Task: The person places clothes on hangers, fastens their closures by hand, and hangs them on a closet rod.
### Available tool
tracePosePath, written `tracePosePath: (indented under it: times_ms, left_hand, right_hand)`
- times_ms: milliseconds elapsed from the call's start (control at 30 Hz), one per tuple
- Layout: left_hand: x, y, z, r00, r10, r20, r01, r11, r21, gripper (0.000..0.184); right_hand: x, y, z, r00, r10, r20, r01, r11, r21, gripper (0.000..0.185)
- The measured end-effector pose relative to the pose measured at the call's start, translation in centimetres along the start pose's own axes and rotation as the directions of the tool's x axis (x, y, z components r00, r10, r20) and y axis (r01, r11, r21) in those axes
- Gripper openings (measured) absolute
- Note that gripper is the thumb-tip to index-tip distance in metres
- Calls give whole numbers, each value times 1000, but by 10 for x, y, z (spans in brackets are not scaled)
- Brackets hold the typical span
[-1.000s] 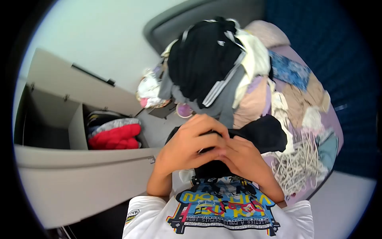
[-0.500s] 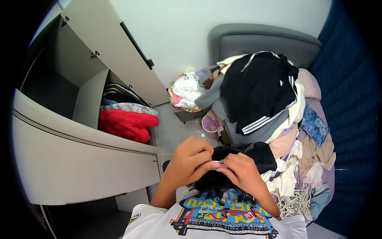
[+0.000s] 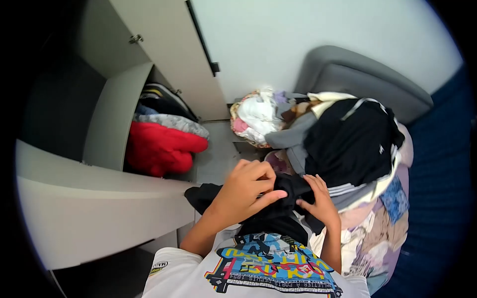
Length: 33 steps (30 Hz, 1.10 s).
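A black garment (image 3: 289,189) hangs bunched in front of my body, with one part of it (image 3: 202,195) sticking out to the left. My left hand (image 3: 250,188) is at its upper edge, fingers curled into the cloth and thumb stretched out to the right. On the other side, my right hand (image 3: 319,202) holds the cloth, fingers over the top edge and thumb bent toward the middle. The fingertips of the left hand are partly hidden.
An open wardrobe (image 3: 115,107) on the left holds a red padded item (image 3: 166,146). Its door (image 3: 171,44) stands open. A bed with a grey headboard (image 3: 367,82) carries a heap with black clothing (image 3: 355,144). A basket of laundry (image 3: 258,113) stands by the wall.
The view has shifted, so the room appears further right. My hands have moved apart, and a pale thin item between my fingers is no longer visible. The black garment is lifted and spread wider.
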<state>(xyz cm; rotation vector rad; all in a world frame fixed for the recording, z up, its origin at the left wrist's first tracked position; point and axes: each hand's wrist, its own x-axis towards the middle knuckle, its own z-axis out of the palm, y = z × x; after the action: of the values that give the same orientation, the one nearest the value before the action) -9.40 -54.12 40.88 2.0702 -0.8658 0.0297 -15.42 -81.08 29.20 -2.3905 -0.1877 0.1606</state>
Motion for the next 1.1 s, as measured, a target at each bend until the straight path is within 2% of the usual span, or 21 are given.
tracePosePath:
  times_ms: [33, 67, 167, 200, 300, 333, 367, 400, 467, 500, 533, 567, 600, 667, 733, 800, 867, 900, 1000, 1033, 1100]
  left_hand:
    - [7, -6, -5, 1000, -18, -4, 18, 1000, 14, 23]
    - [15, -13, -8, 999, -35, -16, 35, 999, 35, 24]
    - [36, -36, -18, 981, -69, -180, 94, 987, 130, 26]
    - [42, -41, -24, 968, -92, -235, 133, 978, 164, 27]
    - [75, -69, -38, 919, -155, -362, 237, 952, 194, 28]
    - [85, -79, -42, 895, -158, -416, 242, 958, 157, 29]
    - [97, -92, -53, 879, -204, -431, 272, 957, 103, 31]
    - [109, -106, -65, 870, -138, -474, 207, 974, 96, 34]
    - [113, -122, -87, 758, -529, -382, 457, 848, -267, 38]
    - [116, -137, -95, 726, -495, -477, 448, 867, -218, 39]
    - [117, -155, -104, 690, -459, -560, 444, 879, -174, 40]
    - [114, -172, -112, 631, -496, -597, 464, 858, -221, 41]
    - [107, -190, -122, 569, -530, -629, 482, 835, -267, 41]
    - [93, -221, -151, 584, -398, -707, 476, 874, -99, 50]
    - [79, -231, -174, 543, -433, -719, 528, 842, -108, 46]
    - [62, -240, -186, 443, -84, -893, 482, 862, 158, 37]
    - [38, -247, -195, 277, -79, -958, 542, 836, 88, 24]
    - [27, -250, -192, 224, -105, -969, 567, 823, 42, 24]
    - [-8, -268, -198, 65, -236, -970, 511, 842, -171, 21]
    - [-18, -274, -200, 31, -241, -970, 523, 831, -190, 21]
    - [-34, -289, -207, -68, -217, -974, 518, 826, -220, 21]
  right_hand:
    - [22, 1, 7, 999, 6, -50, -9, 998, -58, 55]
    - [43, 6, 6, 999, -34, -19, 32, 998, -55, 55]
    - [117, 9, -1, 970, -155, 188, 129, 981, 144, 30]
    - [142, 5, -8, 934, -183, 306, 140, 977, 158, 32]
    - [221, -2, -18, 714, -354, 604, 406, 912, 54, 29]
    - [241, -8, -23, 638, -414, 650, 439, 888, 134, 36]
    - [261, -11, -22, 559, -386, 734, 380, 906, 186, 42]
    - [283, -18, -22, 470, -359, 806, 326, 920, 219, 48]
    - [319, -38, -13, 337, -359, 870, 298, 917, 263, 57]
    - [341, -36, 5, 276, -205, 939, 193, 969, 155, 60]
    - [364, 0, 45, 350, -274, 896, 207, 955, 211, 62]
    - [364, -46, 30, 312, -257, 915, -27, 960, 279, 61]
    - [376, -50, 48, 317, -251, 915, -15, 963, 269, 62]
    - [390, -49, 87, 454, -257, 853, -214, 898, 385, 52]
    - [413, -61, 109, 403, -250, 881, -295, 875, 383, 45]
    - [426, -84, 113, 349, -227, 909, -377, 854, 358, 38]
    - [435, -104, 102, 327, -127, 936, -510, 810, 289, 27]
    - [440, -111, 92, 258, -116, 959, -545, 802, 244, 31]
    - [454, -141, 77, 212, -138, 967, -497, 837, 228, 34]
    - [451, -151, 76, 277, -150, 949, -557, 780, 286, 39]
    - [456, -178, 70, 237, -146, 960, -653, 708, 269, 40]
